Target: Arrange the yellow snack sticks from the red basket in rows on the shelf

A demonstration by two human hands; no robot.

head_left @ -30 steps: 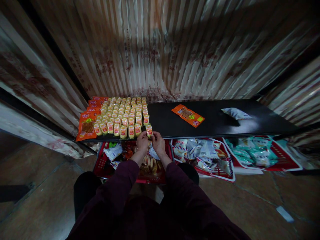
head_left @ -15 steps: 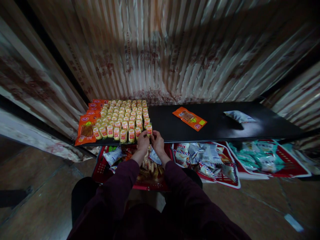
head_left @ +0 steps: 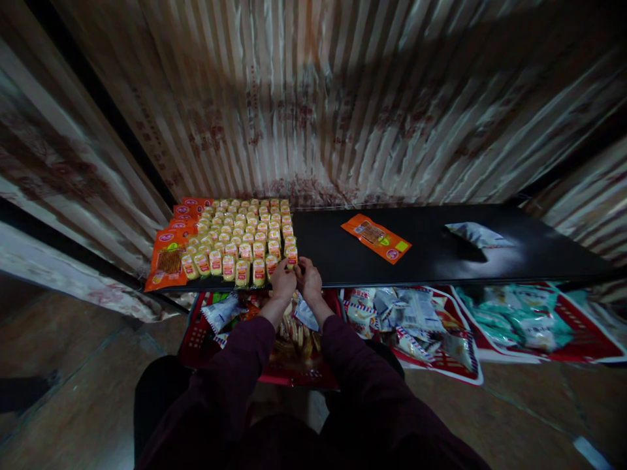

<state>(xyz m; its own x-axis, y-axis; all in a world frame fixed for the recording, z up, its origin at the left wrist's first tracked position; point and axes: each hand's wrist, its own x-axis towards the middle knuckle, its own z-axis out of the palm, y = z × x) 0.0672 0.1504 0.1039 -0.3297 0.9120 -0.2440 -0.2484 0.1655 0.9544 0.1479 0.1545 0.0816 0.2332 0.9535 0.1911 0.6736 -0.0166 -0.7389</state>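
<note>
Rows of small yellow wrapped snack cakes [head_left: 242, 271] stand close together on the left part of the black shelf [head_left: 323, 251]. At the front right corner of these rows, one wrapped snack cake [head_left: 292, 256] is between my two hands. My left hand [head_left: 283, 282] has its fingers closed on that cake's lower left side. From the right, my right hand [head_left: 309, 282] closes its fingers on the same cake. The fingertips partly hide its base, so whether it rests on the shelf is hard to see.
Orange snack packets [head_left: 169, 258] line the shelf's left end. Another orange packet [head_left: 377, 238] and a white packet [head_left: 479, 235] lie farther right. Below, a red basket [head_left: 196, 336] of mixed snacks, a second red basket [head_left: 473, 359] and a third [head_left: 590, 336] hold bags.
The view has shifted slightly, so the shelf and baskets appear a little lower. Both hands stay at the same snack cake, with hardly any movement relative to the rows.
</note>
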